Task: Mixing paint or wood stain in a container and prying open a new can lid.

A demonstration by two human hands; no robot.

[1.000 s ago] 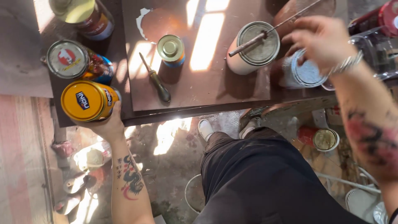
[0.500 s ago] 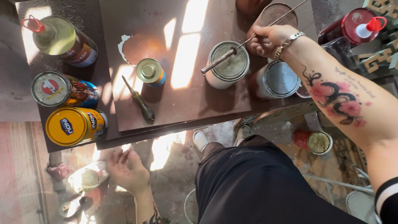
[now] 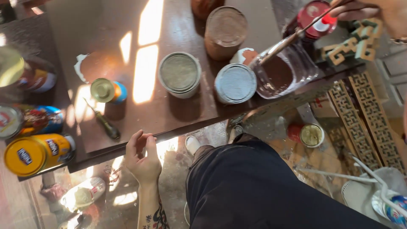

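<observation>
Partly cut off at the upper right corner of the frame, the right hand [image 3: 373,10] shows only its fingers, pinched around the top of a thin brush handle [image 3: 296,36]; the wrist runs out of the frame. The handle slants down leftward into a clear glass jar [image 3: 284,70] of dark brown liquid at the desk's near right edge, and the bristles cannot be made out. The left hand [image 3: 144,159] hangs below the desk [image 3: 169,114] edge at lower centre, empty, fingers loosely curled and slightly spread. Just left of the jar stand two lidded round tins [image 3: 235,83], dull grey metal. A screwdriver [image 3: 104,123] lies by a small gold-topped can [image 3: 108,91]. At the left edge, a yellow can [image 3: 36,154] lies on its side; the cans above it are blurred.
</observation>
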